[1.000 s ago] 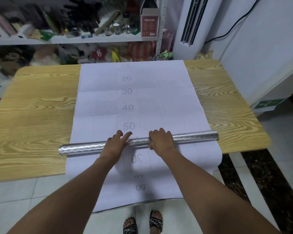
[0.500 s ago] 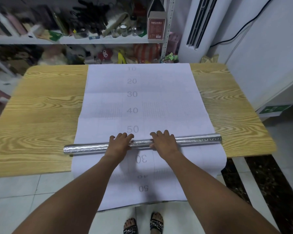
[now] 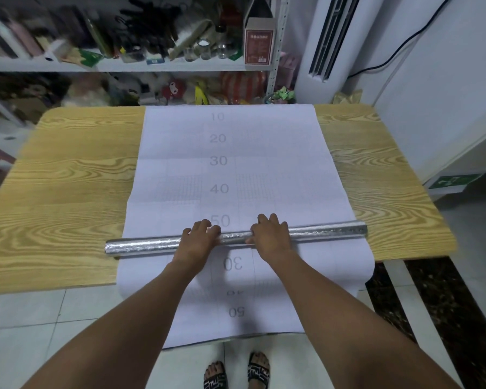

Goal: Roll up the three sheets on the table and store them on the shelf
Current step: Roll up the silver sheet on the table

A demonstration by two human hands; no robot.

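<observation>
A silver foil roll (image 3: 146, 245) lies crosswise on a white sheet (image 3: 230, 169) printed with a grid and numbers. The sheet runs down the wooden table (image 3: 62, 197) from its far edge. A white length with upside-down numbers hangs over the near edge toward the floor. My left hand (image 3: 197, 240) and my right hand (image 3: 270, 237) sit side by side on the roll's middle. Their fingers curl over its far side, just below the "50" mark. The roll's left end juts past the sheet onto bare wood.
A cluttered white shelf unit (image 3: 124, 66) stands behind the table, with a red box (image 3: 258, 40) at its right end. A white air conditioner (image 3: 320, 46) stands at the back right. My sandalled feet (image 3: 236, 372) are on the tiled floor.
My fingers, stretched forward a second ago, have bent down over the roll. The roll stays by the "50" mark. The view has shifted slightly.
</observation>
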